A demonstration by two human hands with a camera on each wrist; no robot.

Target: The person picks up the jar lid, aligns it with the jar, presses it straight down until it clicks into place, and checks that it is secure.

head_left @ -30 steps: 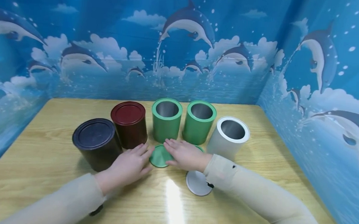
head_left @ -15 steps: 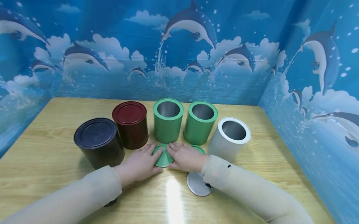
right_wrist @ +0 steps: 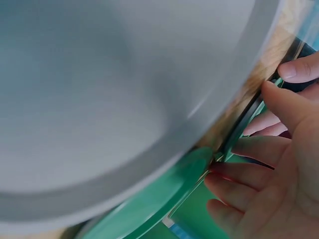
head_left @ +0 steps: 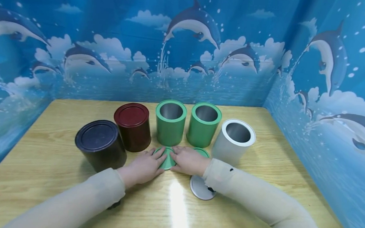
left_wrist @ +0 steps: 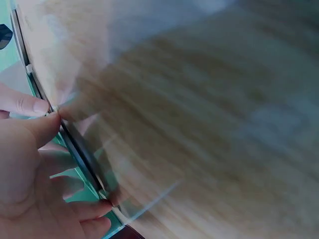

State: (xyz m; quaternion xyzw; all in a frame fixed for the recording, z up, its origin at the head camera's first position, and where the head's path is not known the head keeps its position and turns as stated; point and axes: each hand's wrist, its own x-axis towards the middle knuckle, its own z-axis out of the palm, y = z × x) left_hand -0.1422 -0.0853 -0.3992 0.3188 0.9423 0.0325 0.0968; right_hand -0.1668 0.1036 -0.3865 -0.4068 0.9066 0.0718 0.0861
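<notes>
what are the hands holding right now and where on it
Both the left hand and right hand pinch the green lid by its opposite rim edges.

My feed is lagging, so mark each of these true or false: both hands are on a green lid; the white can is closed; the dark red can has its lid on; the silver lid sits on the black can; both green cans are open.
1. Both hands are on a green lid. True: the left hand and right hand pinch the edge of the green lid.
2. The white can is closed. False: it is open.
3. The dark red can has its lid on. True.
4. The silver lid sits on the black can. False: it lies on the table.
5. Both green cans are open. True.
</notes>
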